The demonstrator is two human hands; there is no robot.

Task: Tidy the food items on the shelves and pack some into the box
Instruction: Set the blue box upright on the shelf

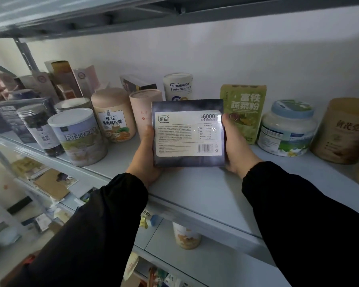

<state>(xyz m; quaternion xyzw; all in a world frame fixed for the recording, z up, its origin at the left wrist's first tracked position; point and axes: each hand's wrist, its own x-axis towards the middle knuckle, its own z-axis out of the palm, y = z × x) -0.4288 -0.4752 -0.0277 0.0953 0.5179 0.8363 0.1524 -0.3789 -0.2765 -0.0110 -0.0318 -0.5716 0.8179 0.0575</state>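
Holding the pouch (188, 131) upright, label side to the camera, the left hand (145, 150) grips its left edge and the right hand (236, 146) its right edge; the hands are apart with the pouch clamped between them. It stands low over the shelf (195, 189), in front of the back row; whether its lower edge touches the board cannot be told. By my reading the task is mid-way at best: this pouch is neither placed nor packed, and the box is not in view, so how much is packed cannot be judged. Just behind stand a pink tube (145, 108) and a white can (178, 85), and a green carton (244, 112) is just beside the right thumb; these would crowd any push backward. Further out are a jar (288, 129), a brown tub (344, 129), and tins (79, 135) to the left. Cartons (64, 77) at far left lean untidily, and loose packets (50, 185) lie strewn on the lower shelves, so tidying looks unfinished
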